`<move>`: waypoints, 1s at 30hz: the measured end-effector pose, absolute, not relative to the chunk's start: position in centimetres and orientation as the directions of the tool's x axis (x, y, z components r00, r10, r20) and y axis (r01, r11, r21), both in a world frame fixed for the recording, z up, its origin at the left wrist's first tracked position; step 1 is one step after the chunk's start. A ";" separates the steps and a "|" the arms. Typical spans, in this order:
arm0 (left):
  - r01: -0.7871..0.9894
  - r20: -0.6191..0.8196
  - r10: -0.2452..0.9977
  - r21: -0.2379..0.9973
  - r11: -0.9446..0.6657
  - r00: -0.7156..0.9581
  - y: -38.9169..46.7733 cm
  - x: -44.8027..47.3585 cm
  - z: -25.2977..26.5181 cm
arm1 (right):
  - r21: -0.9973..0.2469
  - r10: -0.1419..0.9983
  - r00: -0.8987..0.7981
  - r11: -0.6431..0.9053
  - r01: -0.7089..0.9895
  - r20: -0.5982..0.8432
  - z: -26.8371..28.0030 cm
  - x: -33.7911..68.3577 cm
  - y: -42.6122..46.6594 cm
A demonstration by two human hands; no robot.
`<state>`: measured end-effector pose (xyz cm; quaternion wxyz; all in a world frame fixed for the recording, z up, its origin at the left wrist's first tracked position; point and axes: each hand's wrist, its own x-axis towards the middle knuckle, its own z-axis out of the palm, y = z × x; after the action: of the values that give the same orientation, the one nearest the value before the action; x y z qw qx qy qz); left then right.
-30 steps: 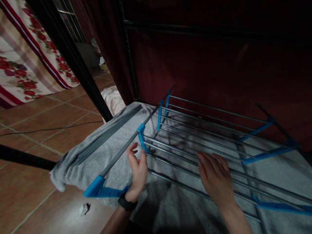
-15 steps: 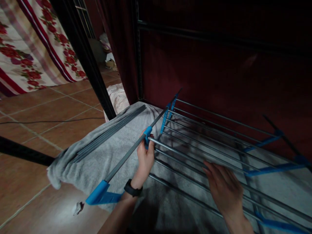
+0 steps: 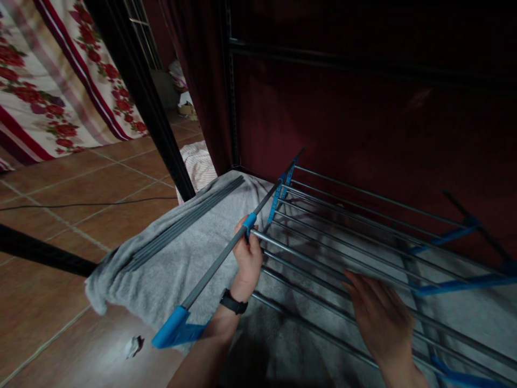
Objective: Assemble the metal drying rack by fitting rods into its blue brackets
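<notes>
A drying rack (image 3: 311,253) of grey metal rods with blue plastic joints stretches over the grey blanket to the right. My left hand (image 3: 248,258), with a black band on its wrist, is closed around a blue plastic joint (image 3: 249,220) on the rack's slanting side tube (image 3: 218,263). Further right, my right hand (image 3: 382,318) is bent over the rod running from that joint, fingers together; its thumb and palm side are hidden. A blue corner piece (image 3: 172,326) caps the near end of the side tube.
Several loose grey tubes (image 3: 188,221) lie along the left of the grey blanket (image 3: 161,280). Black metal posts (image 3: 141,97) rise at the left, and a dark red curtain (image 3: 323,113) hangs behind. Crumpled scrap (image 3: 134,346) and a black cable (image 3: 89,204) lie on the tiled floor.
The whole view has shifted slightly, so things appear a little further right and lower. Both hands remain at the same places on the rack.
</notes>
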<state>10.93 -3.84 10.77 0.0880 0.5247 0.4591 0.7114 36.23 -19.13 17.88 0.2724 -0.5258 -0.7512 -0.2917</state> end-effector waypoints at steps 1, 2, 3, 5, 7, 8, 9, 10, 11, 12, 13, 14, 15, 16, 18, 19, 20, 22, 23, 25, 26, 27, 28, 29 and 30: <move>0.370 0.676 0.599 0.737 -0.566 -0.429 -3.8 10.9 10.8 | 0.150 0.631 -0.298 0.278 0.949 0.716 17.9 36.3 -19.1; 0.384 0.685 0.590 0.728 -0.568 -0.428 -3.8 10.9 10.8 | 0.147 0.631 -0.295 0.278 0.949 0.718 17.9 36.3 -19.1; 0.397 0.695 0.579 0.719 -0.570 -0.426 -3.8 10.9 10.9 | 0.144 0.630 -0.292 0.277 0.950 0.719 17.9 36.3 -19.1; 0.419 0.710 0.561 0.704 -0.573 -0.426 -3.7 11.0 11.1 | 0.146 0.631 -0.293 0.274 0.950 0.718 17.9 36.3 -19.1; 0.431 0.717 0.555 0.697 -0.573 -0.421 -3.7 11.0 11.3 | 0.157 0.632 -0.300 0.272 0.949 0.715 17.9 36.3 -19.1; 0.435 0.719 0.556 0.695 -0.573 -0.417 -3.7 11.0 11.4 | 0.162 0.633 -0.301 0.269 0.949 0.713 17.9 36.3 -19.1; 0.438 0.720 0.557 0.694 -0.571 -0.415 -3.7 11.0 11.5 | 0.166 0.634 -0.302 0.266 0.950 0.712 17.8 36.3 -19.1; 0.439 0.717 0.559 0.697 -0.567 -0.416 -3.7 11.1 11.6 | 0.167 0.633 -0.302 0.265 0.950 0.713 17.9 36.3 -19.1; 0.439 0.713 0.562 0.701 -0.562 -0.418 -3.7 11.1 11.6 | 0.165 0.630 -0.302 0.268 0.949 0.715 17.9 36.3 -19.2; 0.437 0.708 0.567 0.706 -0.557 -0.421 -3.7 11.1 11.7 | 0.162 0.629 -0.302 0.271 0.949 0.716 17.9 36.3 -19.2; 0.431 0.702 0.572 0.712 -0.554 -0.425 -3.8 11.1 11.8 | 0.162 0.629 -0.304 0.273 0.948 0.716 18.0 36.3 -19.2; 0.424 0.696 0.576 0.718 -0.552 -0.429 -3.8 11.1 11.8 | 0.166 0.628 -0.306 0.273 0.948 0.716 18.1 36.3 -19.3; 0.416 0.693 0.579 0.721 -0.554 -0.430 -3.8 11.2 11.9 | 0.173 0.628 -0.307 0.267 0.948 0.715 18.1 36.2 -19.3; 0.409 0.692 0.580 0.722 -0.559 -0.430 -3.8 11.2 12.0 | 0.178 0.629 -0.309 0.263 0.948 0.714 18.2 36.2 -19.3; 0.396 0.692 0.580 0.721 -0.568 -0.429 -3.9 11.3 12.1 | 0.184 0.629 -0.311 0.260 0.948 0.712 18.4 36.1 -19.4; 0.391 0.692 0.581 0.722 -0.571 -0.428 -4.0 11.3 12.1 | 0.185 0.631 -0.312 0.260 0.948 0.710 18.4 36.1 -19.4; 0.388 0.690 0.583 0.724 -0.571 -0.429 -4.0 11.3 12.1 | 0.185 0.633 -0.312 0.261 0.948 0.708 18.5 36.0 -19.4; 0.388 0.683 0.588 0.730 -0.562 -0.434 -4.0 11.3 11.9 | 0.186 0.638 -0.312 0.258 0.948 0.704 18.5 36.0 -19.4; 0.391 0.678 0.591 0.735 -0.554 -0.437 -4.0 11.3 11.9 | 0.189 0.643 -0.311 0.253 0.949 0.700 18.4 36.1 -19.4; 0.390 0.666 0.600 0.746 -0.540 -0.443 -3.9 11.3 11.6 | 0.184 0.648 -0.307 0.252 0.950 0.698 18.3 36.1 -19.3; 0.386 0.660 0.607 0.751 -0.535 -0.443 -3.9 11.3 11.5 | 0.180 0.648 -0.305 0.253 0.951 0.698 18.2 36.2 -19.3; 0.380 0.655 0.614 0.756 -0.533 -0.441 -3.9 11.2 11.5 | 0.179 0.648 -0.305 0.255 0.950 0.698 18.2 36.2 -19.3; 0.376 0.653 0.619 0.758 -0.534 -0.437 -3.9 11.2 11.4 | 0.179 0.646 -0.308 0.258 0.949 0.699 18.1 36.3 -19.3; 0.375 0.653 0.621 0.757 -0.535 -0.433 -3.9 11.2 11.3 | 0.180 0.644 -0.310 0.261 0.948 0.700 18.1 36.3 -19.2; 0.376 0.655 0.620 0.755 -0.537 -0.431 -3.9 11.2 11.3 | 0.181 0.642 -0.311 0.263 0.948 0.701 18.1 36.3 -19.2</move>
<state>11.24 -3.88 11.34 0.0871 0.5263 0.4733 0.7010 36.34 -19.19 18.12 0.2553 -0.5283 -0.7524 -0.2994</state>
